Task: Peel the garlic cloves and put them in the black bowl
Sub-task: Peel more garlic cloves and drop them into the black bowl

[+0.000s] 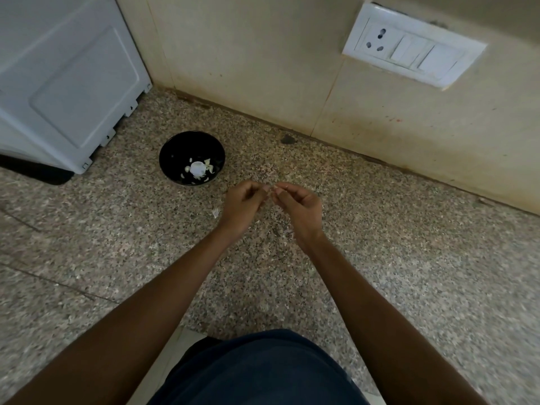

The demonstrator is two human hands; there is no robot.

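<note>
Left hand (244, 204) and right hand (298, 204) meet fingertip to fingertip, pinching a small pale garlic clove (271, 190) between them — too small to see clearly. Speckled granite counter (380, 258); beige tiled wall (263, 54) behind. Black bowl (191, 143) sits left of the hands, apart — whitish garlic pieces inside.

- Hands: two, left hand (244, 204) and right hand (298, 206).
- Black bowl (175, 147): one.
- Garlic pieces in bowl: several; exact count cannot be told.
- Socket plate (413, 45): one.
- White appliance (64, 80): one.
</note>
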